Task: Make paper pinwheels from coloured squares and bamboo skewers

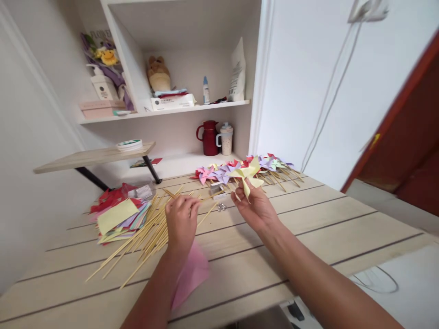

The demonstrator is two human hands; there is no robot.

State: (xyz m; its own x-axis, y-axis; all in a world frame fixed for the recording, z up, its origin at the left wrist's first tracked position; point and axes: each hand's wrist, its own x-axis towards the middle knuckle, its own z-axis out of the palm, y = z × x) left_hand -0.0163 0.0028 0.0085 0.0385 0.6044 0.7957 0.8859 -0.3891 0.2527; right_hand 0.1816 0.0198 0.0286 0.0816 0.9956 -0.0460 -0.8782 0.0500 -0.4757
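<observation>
My right hand [255, 208] holds a folded yellow paper pinwheel [247, 175] up above the wooden table [308, 237]. My left hand [181, 218] hovers over a scattered pile of thin bamboo sticks [147, 233], fingers pinched on one stick [192, 197]. A row of finished pinwheels [236, 170] in pink, purple, red and green lies behind the hands. A stack of coloured paper squares [118, 214] rests at the left. A pink paper sheet [190, 274] lies under my left forearm.
A small box and shiny pins [219, 201] sit between the hands. Behind stand a red jug [209, 137] and a cup [226, 139], shelves with bottles and a plush toy, and a small raised wooden shelf [92, 157]. A red-brown door [404, 146] stands at right.
</observation>
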